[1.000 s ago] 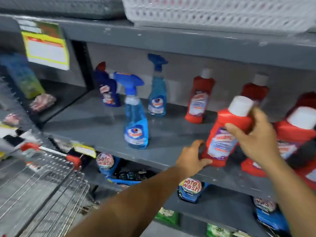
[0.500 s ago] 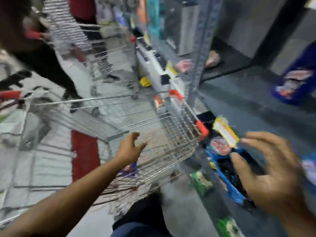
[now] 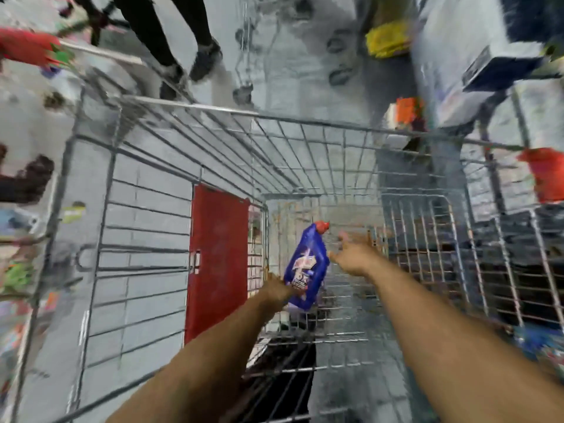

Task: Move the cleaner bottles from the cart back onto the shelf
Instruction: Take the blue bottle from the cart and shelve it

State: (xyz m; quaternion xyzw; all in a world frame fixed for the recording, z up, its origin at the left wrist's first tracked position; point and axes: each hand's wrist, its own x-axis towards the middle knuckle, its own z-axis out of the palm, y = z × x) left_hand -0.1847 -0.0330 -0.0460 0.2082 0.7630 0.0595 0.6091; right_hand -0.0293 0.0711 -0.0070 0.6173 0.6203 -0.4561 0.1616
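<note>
I look down into the wire cart (image 3: 305,154). A blue cleaner bottle (image 3: 306,267) with a red cap lies tilted on the cart's floor, cap pointing away from me. My left hand (image 3: 276,291) is at the bottle's lower end, its fingers hidden behind the bottle and wrapped on it. Just right of the bottle's neck, my right hand (image 3: 354,254) hovers with fingers spread and holds nothing. The image is blurred by motion.
A red panel (image 3: 218,257) stands on the cart's left inner wall. Another person's legs and shoes (image 3: 186,65) stand beyond the cart's far rim. At the right are dark shelf edges with a red item (image 3: 546,175). A red cart handle (image 3: 27,50) is at top left.
The view swung from the shelf down into the cart. My right hand left the red bottle on the shelf. Both hands reached into the cart, and the left one closed on the blue bottle.
</note>
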